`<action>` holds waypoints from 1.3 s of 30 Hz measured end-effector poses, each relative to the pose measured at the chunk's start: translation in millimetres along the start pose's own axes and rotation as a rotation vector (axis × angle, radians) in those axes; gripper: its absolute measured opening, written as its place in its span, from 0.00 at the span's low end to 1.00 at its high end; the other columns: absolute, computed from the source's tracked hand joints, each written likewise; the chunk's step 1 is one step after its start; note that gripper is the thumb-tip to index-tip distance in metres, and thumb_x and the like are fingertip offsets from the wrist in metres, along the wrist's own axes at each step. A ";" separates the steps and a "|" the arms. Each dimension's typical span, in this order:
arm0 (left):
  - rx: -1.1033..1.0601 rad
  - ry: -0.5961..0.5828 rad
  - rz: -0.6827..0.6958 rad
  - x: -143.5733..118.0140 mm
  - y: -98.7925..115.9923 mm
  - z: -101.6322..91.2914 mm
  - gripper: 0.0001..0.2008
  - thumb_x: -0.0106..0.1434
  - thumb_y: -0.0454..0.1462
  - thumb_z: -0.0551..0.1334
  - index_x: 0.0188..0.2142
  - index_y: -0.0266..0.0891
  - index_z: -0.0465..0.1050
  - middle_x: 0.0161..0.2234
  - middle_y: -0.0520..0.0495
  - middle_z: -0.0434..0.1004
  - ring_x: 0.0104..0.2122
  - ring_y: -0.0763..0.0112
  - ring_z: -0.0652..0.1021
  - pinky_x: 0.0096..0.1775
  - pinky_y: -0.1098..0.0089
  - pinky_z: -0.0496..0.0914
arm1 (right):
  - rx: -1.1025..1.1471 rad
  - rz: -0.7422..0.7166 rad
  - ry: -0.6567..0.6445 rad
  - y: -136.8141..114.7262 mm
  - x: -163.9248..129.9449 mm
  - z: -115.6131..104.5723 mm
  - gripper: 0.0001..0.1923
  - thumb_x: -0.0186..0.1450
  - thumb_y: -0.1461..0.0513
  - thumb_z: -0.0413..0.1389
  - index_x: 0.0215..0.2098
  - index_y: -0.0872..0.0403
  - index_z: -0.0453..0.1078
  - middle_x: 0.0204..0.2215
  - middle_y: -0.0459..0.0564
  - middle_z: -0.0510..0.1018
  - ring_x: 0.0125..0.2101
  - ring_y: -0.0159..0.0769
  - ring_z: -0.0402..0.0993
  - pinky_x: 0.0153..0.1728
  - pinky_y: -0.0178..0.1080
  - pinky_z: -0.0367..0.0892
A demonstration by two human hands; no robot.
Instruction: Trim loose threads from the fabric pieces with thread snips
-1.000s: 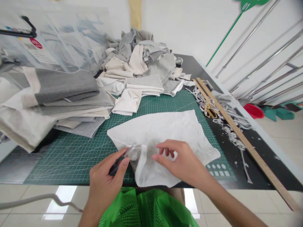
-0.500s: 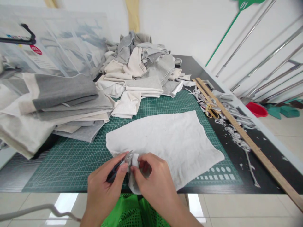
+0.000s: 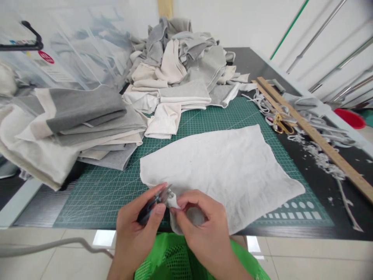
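A pale grey-white piece of cloth (image 3: 215,159) lies spread on the green cutting mat (image 3: 110,194), its near edge gathered up at the table's front. My left hand (image 3: 140,225) is closed around small thread snips (image 3: 154,203) with a dark handle and short metal blades. The blade tips are beside a bunched fold of the cloth. That fold is pinched between the thumb and fingers of my right hand (image 3: 204,217), just right of the blades. Whether the blades touch the fabric I cannot tell.
Folded grey and cream fabrics (image 3: 87,112) are stacked at left, before a clear plastic bin (image 3: 78,50). A heap of cloth pieces (image 3: 180,74) sits at the back. Gold-handled scissors (image 3: 279,123), a wooden ruler (image 3: 314,132) and thread scraps (image 3: 320,159) lie along the right.
The view has shifted, so the table items appear farther right and mostly higher. The snips' blades have come nearer the pinched fold, and more of the fold shows between my hands.
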State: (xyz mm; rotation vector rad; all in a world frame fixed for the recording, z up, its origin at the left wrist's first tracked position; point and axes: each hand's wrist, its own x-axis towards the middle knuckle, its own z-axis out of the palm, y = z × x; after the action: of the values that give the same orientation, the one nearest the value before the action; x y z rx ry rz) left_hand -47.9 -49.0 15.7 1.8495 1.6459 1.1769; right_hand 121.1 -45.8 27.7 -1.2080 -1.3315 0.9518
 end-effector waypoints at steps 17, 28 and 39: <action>-0.333 0.034 -0.196 -9.7 -17.6 -4.0 0.06 0.62 0.36 0.69 0.40 0.44 0.84 0.35 0.48 0.86 0.31 0.70 0.83 0.32 0.74 0.77 | 0.134 -0.023 -0.064 -1.5 1.0 -8.4 0.02 0.63 0.67 0.63 0.35 0.56 0.78 0.28 0.47 0.82 0.28 0.30 0.78 0.32 0.32 0.74; -0.276 -0.028 -0.059 -0.4 -5.6 -2.5 0.07 0.61 0.34 0.70 0.38 0.48 0.85 0.34 0.51 0.86 0.30 0.71 0.83 0.33 0.73 0.78 | 0.237 -0.065 -0.085 -6.4 8.4 -0.6 0.07 0.61 0.67 0.67 0.38 0.55 0.81 0.33 0.48 0.83 0.30 0.29 0.77 0.32 0.31 0.73; -0.207 -0.009 -0.041 0.6 -0.3 0.3 0.05 0.60 0.34 0.70 0.35 0.45 0.85 0.31 0.51 0.85 0.27 0.71 0.81 0.30 0.74 0.76 | 0.206 -0.040 -0.069 -3.1 5.1 -1.8 0.05 0.64 0.68 0.62 0.35 0.54 0.81 0.32 0.48 0.84 0.34 0.32 0.79 0.37 0.36 0.74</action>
State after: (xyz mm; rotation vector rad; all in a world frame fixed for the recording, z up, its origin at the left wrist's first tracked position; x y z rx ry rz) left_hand -47.9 -48.3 15.5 1.6828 1.4883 1.2678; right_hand 122.7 -41.5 31.9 -0.9957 -1.2725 1.0817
